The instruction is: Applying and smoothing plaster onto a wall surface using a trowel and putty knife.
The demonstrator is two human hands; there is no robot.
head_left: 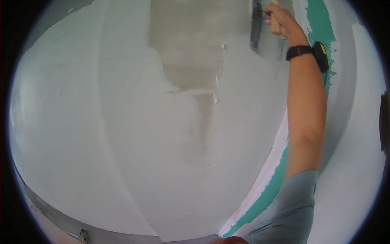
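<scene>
High at the upper right, my right hand (286, 21) is closed round the wooden handle of a plastering trowel (276, 23). The trowel's dark, narrow-looking blade (256, 27) stands nearly upright against the wall, edge toward me, and looks slightly blurred. Pale grey plaster (178, 175) covers much of the wall (195, 24). Left of the blade, a darker beige-grey patch shows through, with an uneven border. A broken ridge of plaster (216, 85) runs down beside that patch. My right arm is stretched upward, with a black strap and device (321, 57) at the wrist. My left hand is out of the picture.
Green, ragged-edged strips (264, 191) run along the right side of the wall, bordered by white. A pale adjoining wall surface (345, 183) lies farther right. Along the bottom left runs a grey edge (61, 213), with a small dark object (84, 235) near it.
</scene>
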